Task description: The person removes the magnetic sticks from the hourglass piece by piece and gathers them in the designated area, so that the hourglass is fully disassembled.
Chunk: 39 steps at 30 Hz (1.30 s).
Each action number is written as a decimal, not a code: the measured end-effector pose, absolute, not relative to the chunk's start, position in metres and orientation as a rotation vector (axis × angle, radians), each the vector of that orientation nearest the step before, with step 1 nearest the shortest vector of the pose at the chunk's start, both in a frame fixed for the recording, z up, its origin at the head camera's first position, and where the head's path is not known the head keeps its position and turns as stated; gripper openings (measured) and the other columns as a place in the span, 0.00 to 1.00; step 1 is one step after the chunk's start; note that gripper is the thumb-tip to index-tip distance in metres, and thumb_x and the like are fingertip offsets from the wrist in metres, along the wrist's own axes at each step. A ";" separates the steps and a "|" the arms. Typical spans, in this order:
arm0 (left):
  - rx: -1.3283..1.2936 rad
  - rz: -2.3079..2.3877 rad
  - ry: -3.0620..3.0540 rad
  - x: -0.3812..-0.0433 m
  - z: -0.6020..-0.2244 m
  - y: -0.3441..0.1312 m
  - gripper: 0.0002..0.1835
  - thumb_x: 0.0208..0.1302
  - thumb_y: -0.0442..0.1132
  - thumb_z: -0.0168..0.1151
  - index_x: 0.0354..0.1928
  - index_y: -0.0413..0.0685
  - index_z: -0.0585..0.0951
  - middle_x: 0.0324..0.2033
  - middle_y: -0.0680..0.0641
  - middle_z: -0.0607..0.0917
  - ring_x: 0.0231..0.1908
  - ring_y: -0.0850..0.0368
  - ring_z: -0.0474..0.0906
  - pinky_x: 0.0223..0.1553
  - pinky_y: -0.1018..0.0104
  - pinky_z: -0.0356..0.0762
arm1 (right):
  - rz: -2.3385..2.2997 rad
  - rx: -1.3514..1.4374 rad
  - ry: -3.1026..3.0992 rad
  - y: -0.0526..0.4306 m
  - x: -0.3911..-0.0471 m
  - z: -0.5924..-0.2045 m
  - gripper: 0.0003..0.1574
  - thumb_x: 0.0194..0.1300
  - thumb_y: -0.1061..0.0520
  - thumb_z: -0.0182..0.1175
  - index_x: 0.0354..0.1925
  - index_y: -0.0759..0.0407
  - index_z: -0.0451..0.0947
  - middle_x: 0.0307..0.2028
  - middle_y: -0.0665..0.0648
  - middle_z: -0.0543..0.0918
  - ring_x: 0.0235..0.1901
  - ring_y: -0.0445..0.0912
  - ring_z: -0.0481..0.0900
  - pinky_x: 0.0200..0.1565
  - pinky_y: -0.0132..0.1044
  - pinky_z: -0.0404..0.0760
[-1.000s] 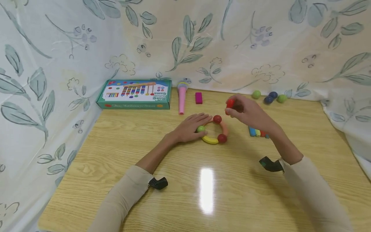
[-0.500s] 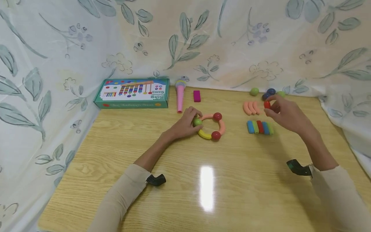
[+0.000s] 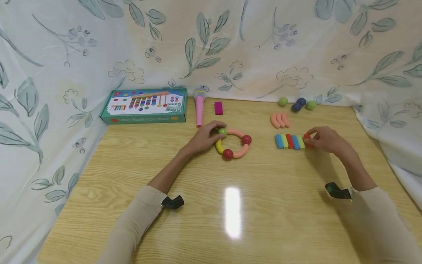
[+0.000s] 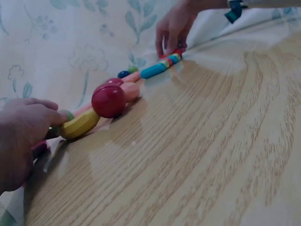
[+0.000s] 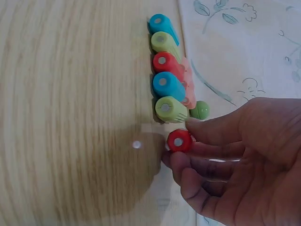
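Observation:
My left hand (image 3: 205, 137) pinches the green ball (image 3: 222, 131) of a ring of magnetic pieces lying on the table. That ring also has two dark red balls (image 3: 246, 139), a yellow curved piece (image 3: 219, 147) and peach curved pieces (image 3: 234, 132). My right hand (image 3: 327, 139) pinches a short red stick (image 5: 179, 141) between thumb and fingers, its round metal end showing in the right wrist view. The red stick is at the right end of a row of blue, light green and red sticks (image 3: 289, 141), with a small gap beside the last green one (image 5: 170, 109).
Three loose peach curved pieces (image 3: 279, 120) lie behind the row. Farther back are green balls (image 3: 282, 101) and dark blue balls (image 3: 296, 107). A pink toy microphone (image 3: 199, 110), a magenta block (image 3: 218, 108) and a boxed ring game (image 3: 145, 106) line the back left near the floral cloth.
My right hand has carried the red stick rightward, then down to the end of the stick row. My left hand has gone from lying over the ring to pinching its green ball, and the ring has turned.

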<state>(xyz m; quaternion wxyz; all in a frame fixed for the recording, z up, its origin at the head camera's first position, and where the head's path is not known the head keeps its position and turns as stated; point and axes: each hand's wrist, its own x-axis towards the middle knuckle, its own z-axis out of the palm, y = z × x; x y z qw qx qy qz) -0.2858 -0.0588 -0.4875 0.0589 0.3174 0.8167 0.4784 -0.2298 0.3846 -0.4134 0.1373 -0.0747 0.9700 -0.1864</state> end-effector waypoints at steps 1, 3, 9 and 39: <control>0.978 1.423 2.463 -0.285 -0.486 -0.059 0.22 0.79 0.41 0.58 0.70 0.46 0.75 0.68 0.45 0.79 0.70 0.53 0.74 0.76 0.57 0.69 | -0.545 -0.219 2.800 0.383 -0.230 -0.414 0.27 0.77 0.57 0.58 0.59 0.82 0.73 0.33 0.71 0.87 0.30 0.48 0.79 0.32 0.38 0.76; 1.026 1.347 2.461 -0.282 -0.483 -0.057 0.24 0.80 0.44 0.56 0.74 0.49 0.72 0.73 0.46 0.74 0.76 0.52 0.67 0.80 0.55 0.62 | -0.547 -0.224 2.785 0.381 -0.231 -0.414 0.27 0.78 0.58 0.56 0.60 0.83 0.72 0.32 0.70 0.86 0.28 0.47 0.77 0.31 0.39 0.75; 1.329 0.818 2.630 -0.264 -0.474 -0.040 0.35 0.78 0.60 0.52 0.80 0.57 0.63 0.81 0.53 0.63 0.85 0.53 0.45 0.85 0.48 0.40 | -0.508 -0.179 2.820 0.366 -0.227 -0.403 0.32 0.79 0.57 0.53 0.65 0.85 0.64 0.40 0.80 0.85 0.34 0.62 0.85 0.36 0.52 0.83; 1.398 0.184 2.646 -0.260 -0.473 -0.036 0.39 0.82 0.65 0.30 0.85 0.54 0.43 0.85 0.55 0.42 0.86 0.58 0.35 0.84 0.49 0.21 | -0.446 -1.079 2.689 0.205 -0.238 -0.420 0.18 0.67 0.68 0.68 0.55 0.67 0.82 0.45 0.62 0.85 0.39 0.50 0.79 0.43 0.43 0.79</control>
